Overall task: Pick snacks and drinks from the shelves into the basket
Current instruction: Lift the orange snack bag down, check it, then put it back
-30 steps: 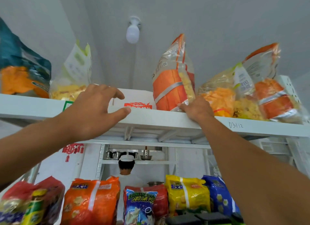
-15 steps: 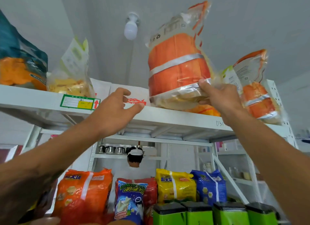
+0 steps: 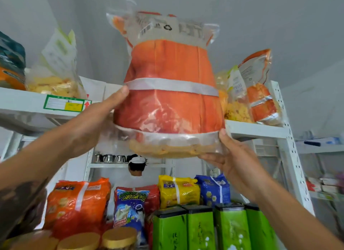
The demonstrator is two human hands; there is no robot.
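Both hands, left hand [image 3: 89, 123] and right hand [image 3: 234, 162], are cradling the orange snack bag [image 3: 171, 93] below the top shelf [image 3: 256, 128], fingers curled on it; supporting underneath advisable while lowering.

The orange snack bag [image 3: 171, 93] hid the top shelf's [image 3: 256, 129] middle; its print was blurred, and both forearms were cropped.
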